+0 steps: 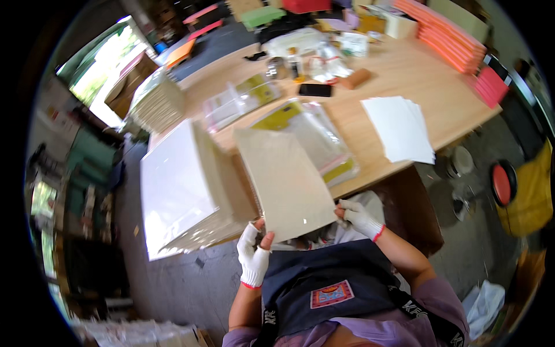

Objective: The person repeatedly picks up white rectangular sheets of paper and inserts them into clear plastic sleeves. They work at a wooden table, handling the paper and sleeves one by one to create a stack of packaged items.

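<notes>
Between my hands is a flat beige rectangular sheet [286,182], thin like a pad or board, tilted over the table's near edge. My left hand [253,254], in a white knit glove with bare fingertips, is closed on its near left corner. The near right corner is pinched by my right hand [359,218], gloved the same way. Beyond the sheet lie clear plastic packs [306,136] with yellow-green parts. Close by on the left stands a tall stack of large white-topped sheets [176,185] in shiny wrapping.
The wooden table [231,66] bears fanned white paper [400,130], a black phone [315,90], a clear plastic tray [228,107], bottles and a tub [354,44]. Orange-pink foam sheets [442,34] are piled far right. Another stack [156,104] stands far left. A cardboard box [413,208] sits below the edge.
</notes>
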Demonstrator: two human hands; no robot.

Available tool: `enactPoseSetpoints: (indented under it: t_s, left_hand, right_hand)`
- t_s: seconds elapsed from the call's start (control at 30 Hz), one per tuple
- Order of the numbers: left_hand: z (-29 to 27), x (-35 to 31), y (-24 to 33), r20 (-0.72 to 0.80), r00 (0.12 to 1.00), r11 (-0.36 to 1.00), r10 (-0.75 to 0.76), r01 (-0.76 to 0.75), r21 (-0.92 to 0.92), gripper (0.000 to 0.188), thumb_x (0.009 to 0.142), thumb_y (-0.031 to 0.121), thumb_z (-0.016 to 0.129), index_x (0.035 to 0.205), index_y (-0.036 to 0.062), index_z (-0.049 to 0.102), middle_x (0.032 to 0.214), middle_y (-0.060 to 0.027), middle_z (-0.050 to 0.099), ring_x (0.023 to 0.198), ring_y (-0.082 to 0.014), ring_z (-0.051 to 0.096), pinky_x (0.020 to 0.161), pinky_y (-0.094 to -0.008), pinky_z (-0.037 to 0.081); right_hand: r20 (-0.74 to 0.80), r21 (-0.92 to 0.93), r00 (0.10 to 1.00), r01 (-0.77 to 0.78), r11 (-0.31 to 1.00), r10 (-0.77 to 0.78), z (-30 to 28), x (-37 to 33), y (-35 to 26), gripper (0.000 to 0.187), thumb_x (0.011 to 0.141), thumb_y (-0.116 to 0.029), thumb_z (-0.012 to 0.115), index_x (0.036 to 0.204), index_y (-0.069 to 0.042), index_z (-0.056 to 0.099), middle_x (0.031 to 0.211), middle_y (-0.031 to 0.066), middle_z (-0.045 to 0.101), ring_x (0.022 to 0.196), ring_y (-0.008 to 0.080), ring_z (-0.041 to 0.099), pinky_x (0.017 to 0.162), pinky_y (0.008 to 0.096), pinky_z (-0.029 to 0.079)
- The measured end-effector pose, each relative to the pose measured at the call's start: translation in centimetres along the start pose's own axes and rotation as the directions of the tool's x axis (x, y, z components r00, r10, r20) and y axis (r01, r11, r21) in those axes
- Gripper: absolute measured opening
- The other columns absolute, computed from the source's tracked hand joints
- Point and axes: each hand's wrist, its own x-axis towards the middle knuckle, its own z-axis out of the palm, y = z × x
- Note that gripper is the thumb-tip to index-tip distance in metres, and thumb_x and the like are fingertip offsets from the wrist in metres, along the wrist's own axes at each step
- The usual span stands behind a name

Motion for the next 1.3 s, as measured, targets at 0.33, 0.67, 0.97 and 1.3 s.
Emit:
enactPoseSetpoints:
  t_s: [0.33,0.67,0.97,1.3]
  left_hand:
    - [-15.5,2.2,8.8,-0.478,0.796,0.912,0.372,-0.218,0.346,0.042,0.09,0.023,0.048,0.119,-0.0068,0.05,0.11,-0.0108,0.057,0.099,-0.0161,0.052,0.086,-0.0279,0.04]
    - [-19.9,0.4,-6.3,-0.762,0.6,0.965,0.244,-0.076,0.249,0.044,0.095,0.016,0.031,0.133,-0.006,0.034,0.141,-0.0187,0.029,0.128,-0.0269,0.035,0.108,-0.0377,0.024]
    - [-5.2,-7.7,-19.8,-0.377,0.924,0.983,0.073,-0.003,0.183,0.024,0.086,0.004,0.048,0.108,-0.0033,0.056,0.11,-0.017,0.059,0.102,-0.029,0.055,0.09,-0.0355,0.042]
    - [6.0,4.6,-6.3,0.367,0.801,0.604,0.473,-0.598,0.527,0.031,0.075,0.003,0.058,0.106,0.0057,0.059,0.117,-0.0159,0.054,0.111,-0.0349,0.048,0.096,-0.0425,0.037]
  right_hand:
    - [0.377,0.056,0.864,0.337,0.94,-0.332,19.2,7.7,-13.2,0.019,0.09,-0.023,0.054,0.086,-0.004,0.055,0.06,-0.0012,0.05,0.046,0.0067,0.045,0.042,0.0218,0.037]
    - [0.197,0.02,0.927,0.321,0.947,-0.319,12.6,6.8,-9.8,0.033,0.086,-0.021,0.056,0.113,-0.002,0.055,0.087,0.0086,0.065,0.068,0.0097,0.059,0.053,0.0234,0.046]
    - [-0.287,-0.87,0.634,-0.486,-0.082,-0.718,-14.6,0.7,-7.5,0.034,0.073,-0.032,0.062,0.098,-0.01,0.055,0.098,0.0069,0.056,0.097,0.0242,0.051,0.082,0.0375,0.041]
    - [-0.115,-0.839,0.865,-0.348,-0.418,-0.488,-16.9,-0.3,-10.6,0.025,0.082,-0.034,0.055,0.095,-0.013,0.054,0.092,0.0031,0.06,0.092,0.0194,0.057,0.079,0.0332,0.044]
